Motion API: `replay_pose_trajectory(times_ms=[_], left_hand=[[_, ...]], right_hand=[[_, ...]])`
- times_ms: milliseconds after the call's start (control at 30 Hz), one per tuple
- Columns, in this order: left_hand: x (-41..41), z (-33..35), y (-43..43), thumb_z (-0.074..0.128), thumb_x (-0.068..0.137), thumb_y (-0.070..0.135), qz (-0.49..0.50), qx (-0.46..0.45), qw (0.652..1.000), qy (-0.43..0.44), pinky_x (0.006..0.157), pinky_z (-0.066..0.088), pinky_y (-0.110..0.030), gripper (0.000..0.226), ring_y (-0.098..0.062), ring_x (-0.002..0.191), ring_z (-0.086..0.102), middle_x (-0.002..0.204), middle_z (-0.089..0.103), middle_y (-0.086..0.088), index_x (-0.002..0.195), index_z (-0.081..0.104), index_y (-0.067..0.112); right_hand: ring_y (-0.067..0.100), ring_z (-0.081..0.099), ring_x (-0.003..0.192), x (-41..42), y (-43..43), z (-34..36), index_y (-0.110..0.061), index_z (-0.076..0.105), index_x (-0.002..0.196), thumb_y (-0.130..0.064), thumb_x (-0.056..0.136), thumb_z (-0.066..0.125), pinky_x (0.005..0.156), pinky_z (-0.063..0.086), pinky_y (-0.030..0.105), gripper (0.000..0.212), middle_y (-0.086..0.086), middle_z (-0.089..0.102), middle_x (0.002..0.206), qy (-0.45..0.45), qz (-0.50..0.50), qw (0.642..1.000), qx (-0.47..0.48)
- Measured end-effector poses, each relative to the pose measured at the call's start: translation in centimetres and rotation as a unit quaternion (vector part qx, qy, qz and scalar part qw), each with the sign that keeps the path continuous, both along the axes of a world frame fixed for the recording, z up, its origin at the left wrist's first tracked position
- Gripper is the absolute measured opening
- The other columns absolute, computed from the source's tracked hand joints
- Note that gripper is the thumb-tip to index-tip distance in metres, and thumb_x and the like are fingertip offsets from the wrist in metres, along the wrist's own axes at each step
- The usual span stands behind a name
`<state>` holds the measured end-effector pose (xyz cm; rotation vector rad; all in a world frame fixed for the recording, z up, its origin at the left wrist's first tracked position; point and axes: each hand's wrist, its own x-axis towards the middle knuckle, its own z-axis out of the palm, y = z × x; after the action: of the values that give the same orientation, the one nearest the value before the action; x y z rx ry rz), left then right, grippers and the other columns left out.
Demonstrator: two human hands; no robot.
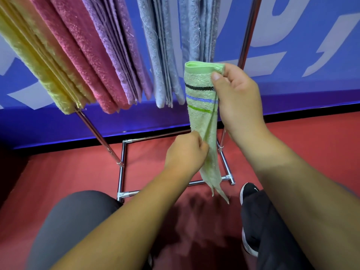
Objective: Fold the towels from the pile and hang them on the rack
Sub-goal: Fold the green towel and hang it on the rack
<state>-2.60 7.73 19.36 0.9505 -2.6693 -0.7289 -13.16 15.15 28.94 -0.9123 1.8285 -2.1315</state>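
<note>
A narrow, pale green terry towel (pixel 200 98) with black, blue and green cross stripes is held in the air in front of the rack, folded lengthwise into a slim strip. Its long axis is close to upright: the hemmed end points up and the loose tail points down towards the floor, leaning slightly to the right. The top corner is pinched between thumb and fingers of the right hand (pixel 237 98). The left hand (pixel 185 152) is curled round the strip's left edge lower down, below the stripes.

Just behind, a chrome tube rack (pixel 247 36) is seen, with folded towels hung over it side by side: a yellow towel (pixel 39 65), a pink towel (pixel 81 55), a lilac towel (pixel 116 45) and grey-blue towels (pixel 159 45). The rack's base is set on a red floor (pixel 311 143) before a blue wall (pixel 292 90) with white lettering. A black shoe (pixel 249 191) is visible below.
</note>
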Motion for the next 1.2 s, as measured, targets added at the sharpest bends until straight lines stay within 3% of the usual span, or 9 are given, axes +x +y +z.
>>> replay_pose_trajectory(times_ms=[67, 233, 333, 467, 533, 667, 867, 1067, 1200], left_hand=[[0.0, -0.2, -0.3, 0.059, 0.085, 0.037, -0.016, 0.023, 1.000, 0.000, 0.065, 0.048, -0.034, 0.024, -0.028, 0.081, 0.064, 0.075, 0.063, 0.001, 0.072, 0.057, 0.018], [0.1, -0.8, 0.0, 0.063, 0.082, 0.037, -0.038, 0.044, 0.998, 0.014, 0.063, 0.046, -0.033, 0.025, -0.020, 0.073, 0.059, 0.066, 0.057, 0.006, 0.065, 0.053, 0.022], [-0.3, -1.2, 0.6, 0.066, 0.089, 0.034, -0.051, 0.038, 0.997, 0.036, 0.064, 0.046, -0.033, 0.028, -0.018, 0.072, 0.058, 0.064, 0.058, 0.007, 0.065, 0.054, 0.024], [-1.0, -1.4, 0.7, 0.063, 0.091, 0.036, -0.057, 0.059, 0.994, 0.068, 0.082, 0.057, -0.034, 0.016, -0.013, 0.091, 0.071, 0.088, 0.078, 0.012, 0.093, 0.078, 0.030], [-1.1, -1.2, 0.8, 0.058, 0.090, 0.041, -0.048, 0.072, 0.994, 0.060, 0.083, 0.059, -0.035, 0.024, -0.016, 0.094, 0.073, 0.090, 0.079, 0.011, 0.098, 0.079, 0.032], [-0.9, -0.5, -0.1, 0.055, 0.095, 0.059, 0.018, 0.005, 1.000, -0.023, 0.074, 0.056, -0.038, 0.047, -0.030, 0.090, 0.069, 0.082, 0.070, -0.001, 0.075, 0.067, 0.018], [-0.8, 1.3, 0.6, 0.049, 0.080, 0.094, 0.059, -0.021, 0.996, -0.067, 0.061, 0.042, -0.035, 0.080, -0.026, 0.080, 0.066, 0.075, 0.067, 0.001, 0.069, 0.060, 0.015], [-1.2, 1.1, 0.4, 0.054, 0.097, 0.045, 0.055, -0.043, 0.995, -0.078, 0.068, 0.042, -0.035, 0.040, -0.036, 0.083, 0.062, 0.079, 0.057, -0.002, 0.071, 0.052, 0.014], [-1.0, 0.9, -0.1, 0.054, 0.097, 0.037, 0.062, -0.075, 0.992, -0.084, 0.070, 0.043, -0.036, 0.027, -0.035, 0.080, 0.056, 0.082, 0.055, -0.002, 0.080, 0.053, 0.016]], right_hand=[[0.014, 0.065, 0.088, -0.3, 0.0, -0.2, -0.010, 0.074, 0.111, -0.011, 0.108, 0.055, 0.081, 0.051, 0.033, 0.019, 0.004, 0.075, 0.094, 0.002, -0.002, 1.000, 0.002], [0.018, 0.067, 0.090, -1.0, 0.1, -0.7, -0.006, 0.073, 0.115, -0.013, 0.108, 0.055, 0.084, 0.054, 0.040, 0.020, 0.016, 0.077, 0.099, -0.025, -0.012, 0.999, -0.019], [0.024, 0.071, 0.096, -0.9, -0.3, -0.8, -0.007, 0.074, 0.116, -0.015, 0.107, 0.056, 0.096, 0.057, 0.061, 0.022, 0.022, 0.078, 0.111, -0.064, -0.001, 0.997, -0.041], [0.030, 0.072, 0.097, -0.4, -0.7, -1.0, -0.005, 0.073, 0.118, -0.013, 0.108, 0.055, 0.096, 0.054, 0.074, 0.022, 0.021, 0.079, 0.108, -0.109, 0.022, 0.991, -0.067], [0.030, 0.072, 0.097, -0.2, -0.7, -1.0, -0.004, 0.072, 0.120, -0.010, 0.110, 0.053, 0.095, 0.054, 0.076, 0.022, 0.018, 0.079, 0.106, -0.124, 0.036, 0.989, -0.078], [0.032, 0.073, 0.102, -0.2, -0.5, -0.9, -0.006, 0.073, 0.118, -0.011, 0.109, 0.053, 0.099, 0.052, 0.076, 0.022, 0.021, 0.079, 0.113, -0.127, 0.042, 0.988, -0.076], [0.053, 0.069, 0.118, -0.4, -0.6, -1.1, -0.009, 0.074, 0.114, -0.012, 0.109, 0.054, 0.099, 0.053, 0.075, 0.021, 0.028, 0.077, 0.118, -0.153, 0.038, 0.984, -0.086], [0.048, 0.072, 0.116, -0.1, -0.9, -1.0, -0.011, 0.074, 0.113, -0.012, 0.109, 0.054, 0.099, 0.054, 0.073, 0.020, 0.022, 0.079, 0.114, -0.123, 0.024, 0.990, -0.067], [0.032, 0.064, 0.083, -0.6, -0.4, -1.1, -0.008, 0.072, 0.110, -0.022, 0.105, 0.057, 0.081, 0.057, 0.060, 0.022, 0.029, 0.072, 0.099, -0.060, -0.009, 0.998, -0.014]])
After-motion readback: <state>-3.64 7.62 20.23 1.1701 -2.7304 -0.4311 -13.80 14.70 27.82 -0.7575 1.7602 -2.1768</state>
